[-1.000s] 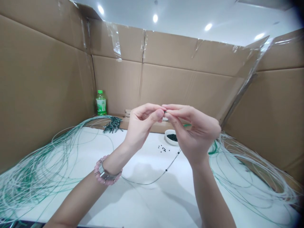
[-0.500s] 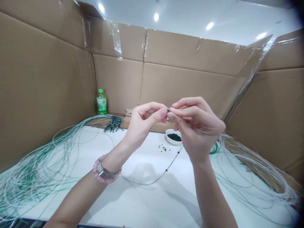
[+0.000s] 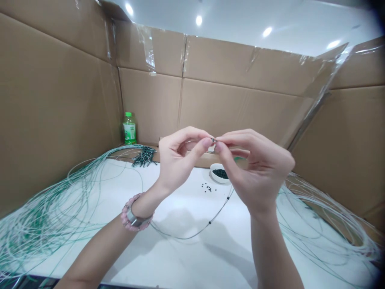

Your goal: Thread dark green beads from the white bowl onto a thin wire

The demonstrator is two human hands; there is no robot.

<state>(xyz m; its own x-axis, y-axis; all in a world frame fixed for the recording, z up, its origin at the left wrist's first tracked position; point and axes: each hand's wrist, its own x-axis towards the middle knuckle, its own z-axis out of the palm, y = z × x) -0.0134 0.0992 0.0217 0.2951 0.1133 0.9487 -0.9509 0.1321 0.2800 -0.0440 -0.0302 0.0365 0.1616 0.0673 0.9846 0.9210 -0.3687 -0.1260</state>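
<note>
My left hand [image 3: 179,156], with a pink beaded bracelet [image 3: 136,212] on its wrist, pinches a tiny dark bead [image 3: 213,140] between thumb and forefinger. Facing it, my right hand [image 3: 255,168] is closed at the fingertips on a thin line, whose tip meets the bead; whether it runs through the bead is too small to tell. A thin cord [image 3: 192,237] with two dark beads on it hangs in a curve below my hands, partly hidden behind the right one.
A white bowl [image 3: 217,179] of dark beads stands behind my right hand, with several loose beads [image 3: 208,187] beside it. Bundles of green and white cord lie left [image 3: 45,216] and right [image 3: 327,224]. A green bottle [image 3: 129,130] stands by the cardboard wall [image 3: 150,100].
My hands have drawn slightly apart, the right one shifting right and the left one a little left. More of the line shows between the fingertips. The hanging cord dips a bit lower.
</note>
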